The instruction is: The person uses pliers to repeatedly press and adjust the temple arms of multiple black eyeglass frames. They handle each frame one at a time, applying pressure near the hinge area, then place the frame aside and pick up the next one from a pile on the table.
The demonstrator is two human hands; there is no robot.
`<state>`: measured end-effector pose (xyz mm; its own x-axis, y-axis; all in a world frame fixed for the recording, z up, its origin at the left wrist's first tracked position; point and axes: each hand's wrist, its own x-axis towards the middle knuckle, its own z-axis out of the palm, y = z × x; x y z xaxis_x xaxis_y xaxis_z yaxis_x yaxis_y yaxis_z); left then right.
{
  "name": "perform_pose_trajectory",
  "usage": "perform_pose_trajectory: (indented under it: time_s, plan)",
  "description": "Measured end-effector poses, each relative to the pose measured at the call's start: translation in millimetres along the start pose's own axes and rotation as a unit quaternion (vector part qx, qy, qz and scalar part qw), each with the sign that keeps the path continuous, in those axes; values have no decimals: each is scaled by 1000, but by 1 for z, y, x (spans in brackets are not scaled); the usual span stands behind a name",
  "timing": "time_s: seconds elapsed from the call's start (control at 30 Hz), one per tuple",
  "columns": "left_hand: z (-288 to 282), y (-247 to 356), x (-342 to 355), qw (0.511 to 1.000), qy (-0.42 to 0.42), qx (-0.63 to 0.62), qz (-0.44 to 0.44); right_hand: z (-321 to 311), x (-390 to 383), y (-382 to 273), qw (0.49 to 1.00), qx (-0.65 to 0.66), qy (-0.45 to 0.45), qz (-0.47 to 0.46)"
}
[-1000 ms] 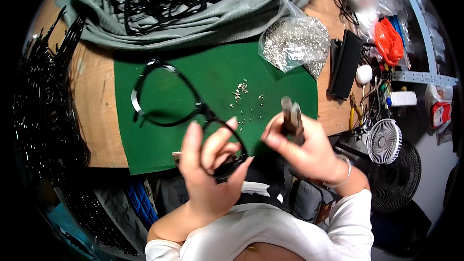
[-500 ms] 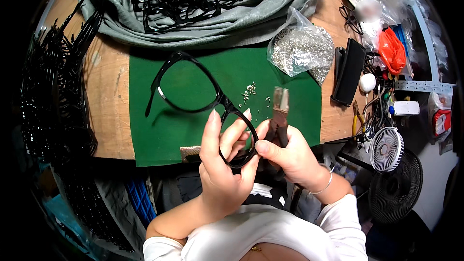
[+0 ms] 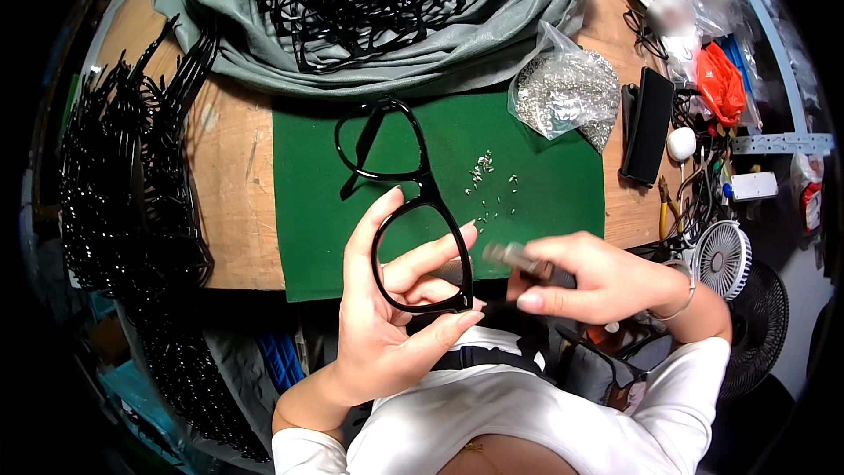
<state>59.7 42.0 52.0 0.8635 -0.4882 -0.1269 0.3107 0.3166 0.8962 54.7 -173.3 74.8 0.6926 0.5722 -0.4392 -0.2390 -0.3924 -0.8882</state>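
Observation:
My left hand (image 3: 374, 334) holds a black glasses frame (image 3: 427, 186) by its near rim, thumb at the near corner and fingers around and behind the rim. The frame stands tilted over the green mat (image 3: 316, 237), and one temple shows behind its far rim opening. To the right, my right hand (image 3: 607, 277) is closed on a pair of pliers (image 3: 520, 260), jaws pointing left toward the frame but apart from it. Motion blurs the jaws. Beyond the hands, tiny silvery metal pieces (image 3: 480, 169) lie scattered on the mat.
A clear bag of silvery pieces (image 3: 563, 92) sits at the mat's far right corner. Grey cloth (image 3: 202, 0) bears heaped black frames (image 3: 360, 0); more black pieces (image 3: 132, 185) hang at left. At right are a black case (image 3: 646, 127), yellow-handled pliers (image 3: 670, 211) and a white fan (image 3: 723, 255).
My right hand with the pliers has moved right and away from the frame. The left hand has turned the frame more upright, and its temple now shows behind the far rim.

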Motion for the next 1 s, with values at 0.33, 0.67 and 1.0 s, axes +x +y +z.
perform_pose_trajectory:
  time_s: [0.33,0.67,1.0]
  plan:
    - [-5,0,-1,999,-40,8,-37,4,7,-17,989,-44,-120,68]
    - [2,-9,1,997,-16,3,-78,6,11,-4,980,-141,-100,103]
    - [4,-17,13,994,7,54,-98,19,7,68,943,-254,213,-1]
